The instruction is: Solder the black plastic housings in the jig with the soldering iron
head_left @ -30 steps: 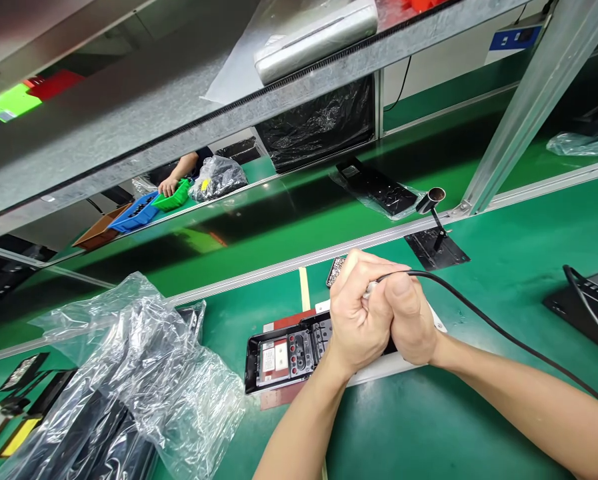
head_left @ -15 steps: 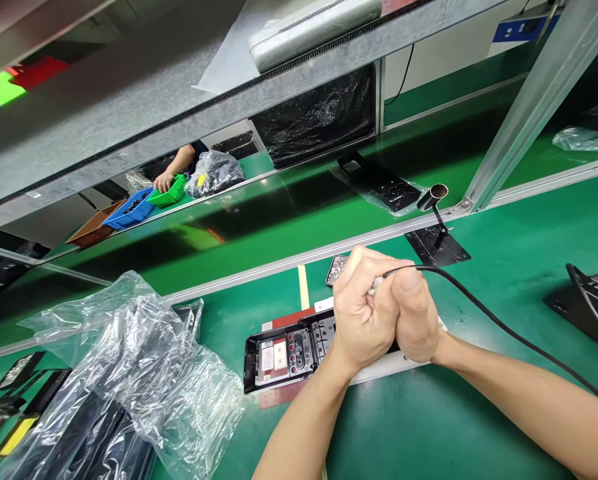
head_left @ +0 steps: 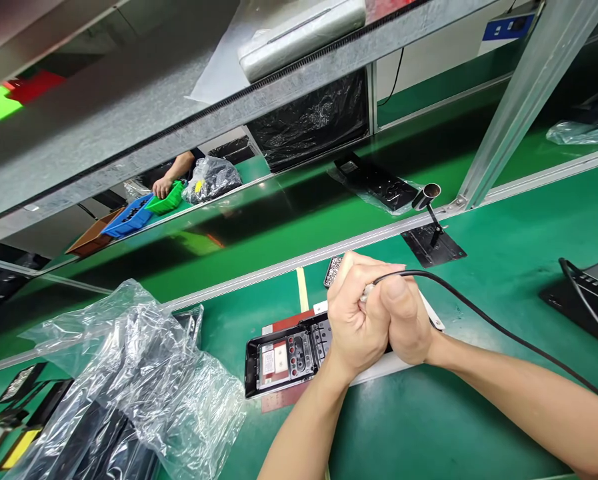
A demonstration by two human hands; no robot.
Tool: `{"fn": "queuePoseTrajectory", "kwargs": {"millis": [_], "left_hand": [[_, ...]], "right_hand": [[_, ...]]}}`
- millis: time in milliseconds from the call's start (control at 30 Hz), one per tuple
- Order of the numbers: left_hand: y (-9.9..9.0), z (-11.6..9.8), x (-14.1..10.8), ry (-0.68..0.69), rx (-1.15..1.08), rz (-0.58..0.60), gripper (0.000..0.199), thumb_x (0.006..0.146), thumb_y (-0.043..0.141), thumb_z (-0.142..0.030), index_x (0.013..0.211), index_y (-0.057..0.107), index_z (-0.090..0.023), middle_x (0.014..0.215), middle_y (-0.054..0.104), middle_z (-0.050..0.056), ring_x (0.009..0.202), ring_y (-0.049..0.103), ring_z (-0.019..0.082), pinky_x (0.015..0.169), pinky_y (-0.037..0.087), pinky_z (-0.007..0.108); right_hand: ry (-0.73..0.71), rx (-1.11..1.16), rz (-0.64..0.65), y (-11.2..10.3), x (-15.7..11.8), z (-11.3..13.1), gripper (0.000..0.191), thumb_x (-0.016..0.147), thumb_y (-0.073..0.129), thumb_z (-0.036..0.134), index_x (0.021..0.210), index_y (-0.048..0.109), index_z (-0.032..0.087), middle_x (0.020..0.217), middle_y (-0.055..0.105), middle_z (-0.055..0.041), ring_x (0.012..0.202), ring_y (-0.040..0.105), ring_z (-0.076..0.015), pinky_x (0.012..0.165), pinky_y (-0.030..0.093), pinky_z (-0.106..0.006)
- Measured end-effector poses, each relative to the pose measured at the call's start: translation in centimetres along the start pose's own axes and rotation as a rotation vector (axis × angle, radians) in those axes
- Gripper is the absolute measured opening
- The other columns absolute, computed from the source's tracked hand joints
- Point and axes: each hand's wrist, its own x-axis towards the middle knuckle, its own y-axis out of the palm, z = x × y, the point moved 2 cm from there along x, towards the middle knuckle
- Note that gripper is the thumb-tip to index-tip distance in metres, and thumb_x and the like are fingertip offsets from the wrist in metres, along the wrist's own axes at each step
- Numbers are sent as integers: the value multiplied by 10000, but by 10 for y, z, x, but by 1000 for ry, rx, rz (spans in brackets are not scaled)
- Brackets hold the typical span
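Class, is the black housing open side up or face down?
The black housing is open side up: its rim and moulded interior show beside the left hand.

I see a big crinkly clear bag (head_left: 189, 387) at eight o'clock, with dark things (head_left: 81, 430) inside; at nine o'clock a green bin (head_left: 167, 202), a blue bin (head_left: 125, 228) and a brown bin (head_left: 91, 239) sit in a row; a fat plastic roll (head_left: 303, 40) lies at twelve o'clock.

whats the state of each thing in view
left hand: closed around cabled tool
right hand: pressed against left hand, grip hidden
cabled tool: mostly hidden
cable: curved, not taut
black case: open-faced, partly hidden
plastic bag: crumpled, dark items inside
metal tube: tilted
green bin: co-worker's hand at edge
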Motion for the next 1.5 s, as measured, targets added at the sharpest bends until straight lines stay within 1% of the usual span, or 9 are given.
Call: {"fn": "queuePoseTrajectory", "kwargs": {"millis": [200, 467, 633, 767, 933, 1033, 1167, 1333, 1500], "left_hand": [[0, 2, -1, 12, 7, -6, 325, 1069, 557, -441, 959, 730, -188, 940, 754, 72, 845, 673, 180, 775, 546, 321], [0, 3, -1, 3, -4, -14, 345, 1071, 546, -467, 974, 732, -192, 921, 736, 66, 841, 670, 176, 771, 554, 320], [0, 4, -2, -5, -8, -10, 384, 1071, 532, -501, 991, 738, -188, 922, 732, 76, 859, 674, 185, 795, 565, 341], [1, 5, -3, -4, -17, -12, 372, 1069, 539, -495, 1013, 744, -190, 933, 732, 75, 868, 667, 189, 780, 568, 345], [2, 5, -4, 12, -35, -21, 356, 1066, 555, -472, 1007, 751, -180, 938, 738, 80, 856, 673, 188, 777, 583, 345], [2, 3, -3, 19, -3, -23, 354, 1069, 544, -463, 977, 746, -188, 931, 745, 80, 848, 676, 190, 755, 586, 340], [1, 1, -3, 15, 32, -19, 387, 1071, 523, -497, 958, 734, -194, 931, 754, 79, 838, 685, 193, 752, 590, 346], [0, 0, -4, -6, 10, -22, 343, 1067, 545, -473, 965, 725, -199, 934, 759, 73, 831, 685, 187, 739, 587, 337], [0, 0, -4, -10, -14, -19, 327, 1064, 554, -469, 970, 712, -199, 954, 762, 72, 846, 690, 187, 756, 586, 338]], "right_hand": [[-40, 18, -3, 0, 1, 0, 611, 1050, 329, 663, 666, 497, 218, 731, 531, -41, 718, 555, -191, 650, 523, -348], [-79, 42, -9, -1, 2, 1, 589, 1069, 349, 599, 620, 427, 227, 730, 489, -33, 693, 511, -182, 646, 480, -356], [-76, 22, -41, -1, 3, 1, 605, 1052, 375, 628, 599, 431, 230, 680, 442, -16, 656, 467, -178, 628, 449, -358], [-47, 0, -40, -1, 3, 2, 616, 1040, 364, 653, 596, 433, 231, 672, 460, -18, 658, 478, -179, 622, 462, -350], [-36, 6, -49, -2, 2, 5, 615, 1042, 379, 644, 604, 463, 221, 667, 468, -19, 632, 485, -168, 597, 462, -339], [-38, 27, -27, -1, 1, 5, 615, 1044, 385, 652, 619, 473, 217, 678, 480, -23, 636, 498, -167, 612, 473, -339], [-59, 58, 13, 0, -1, 4, 597, 1060, 361, 642, 654, 473, 219, 686, 489, -18, 661, 525, -172, 632, 478, -339], [-91, 6, -7, 0, -1, 2, 592, 1073, 353, 616, 640, 451, 223, 681, 490, -19, 673, 489, -180, 666, 452, -365], [-106, -4, -2, -1, -2, 2, 593, 1075, 345, 619, 644, 433, 221, 686, 475, -11, 666, 477, -168, 671, 450, -358]]}}
